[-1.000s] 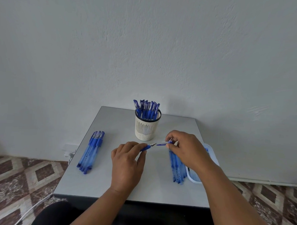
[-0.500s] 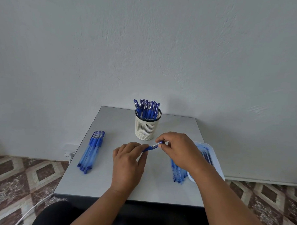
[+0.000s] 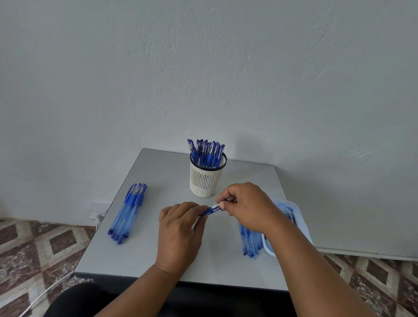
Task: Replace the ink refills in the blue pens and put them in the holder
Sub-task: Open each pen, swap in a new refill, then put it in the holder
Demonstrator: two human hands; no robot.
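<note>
While two hands (image 3: pixel 209 217) pinch one pen (image 3: pixel 212 209), perhaps ten fill one holder (image 3: pixel 206 179).

Bare forearms (image 3: pixel 318 271) — dark trousers (image 3: pixel 77 301)

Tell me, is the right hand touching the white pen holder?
Apart. The head view shows bare grey table between the right hand and the white pen holder; the hand pinches a blue pen nearer the camera.

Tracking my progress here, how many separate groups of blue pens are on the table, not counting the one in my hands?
3: one bunch standing in the holder at the back, one pile lying at the left, one pile at the right beside the tray, partly hidden by the right hand.
</note>
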